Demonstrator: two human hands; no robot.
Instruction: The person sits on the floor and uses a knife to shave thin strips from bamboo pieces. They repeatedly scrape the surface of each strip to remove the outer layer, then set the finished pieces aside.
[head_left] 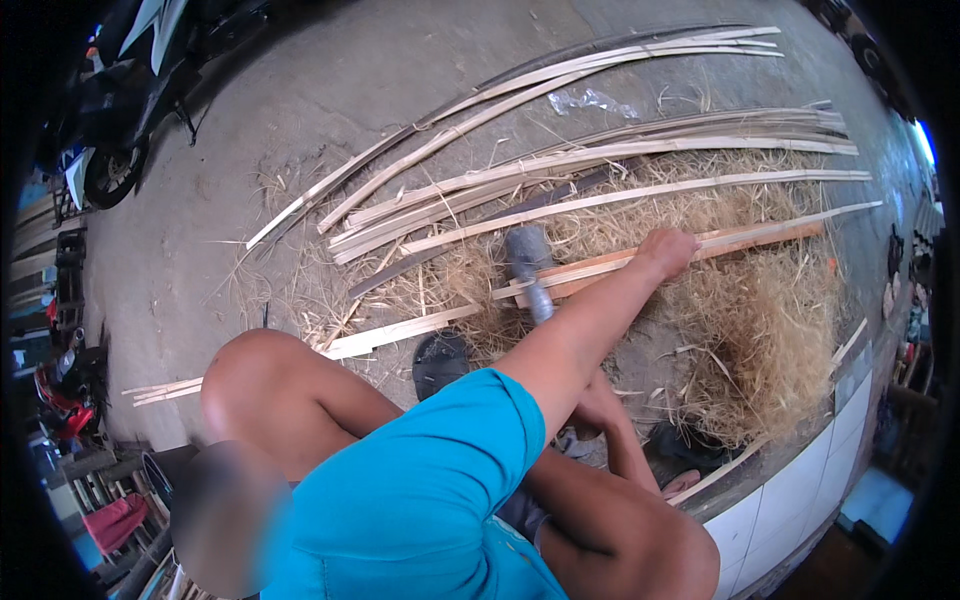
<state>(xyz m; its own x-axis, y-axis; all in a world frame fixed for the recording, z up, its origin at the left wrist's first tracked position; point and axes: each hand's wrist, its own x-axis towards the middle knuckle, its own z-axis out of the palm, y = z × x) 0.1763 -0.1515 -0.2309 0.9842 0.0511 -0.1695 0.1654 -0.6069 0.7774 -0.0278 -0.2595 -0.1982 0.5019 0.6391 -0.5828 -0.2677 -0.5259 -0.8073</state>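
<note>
My left arm, in a turquoise sleeve, reaches out to the right. At its end my left hand (668, 252) is closed around pale, bamboo-like strips (770, 224) over an orange-brown board (745, 243). Partly behind that forearm is my right hand (598, 405); it looks closed, its fingers mostly hidden. A blurred tool with a blunt grey head (528, 250) and a shiny shaft stands across the strips' near end. Its shaft runs behind my left forearm towards my right hand; whether the two join is hidden.
Curly shavings (760, 350) pile up right of my hands. Several long strips (600, 155) lie beyond on the concrete floor (330, 110). A dark sandal (441, 362) is near my left knee. White tiles (790, 490) edge the right side. A motorcycle (125, 130) stands far left.
</note>
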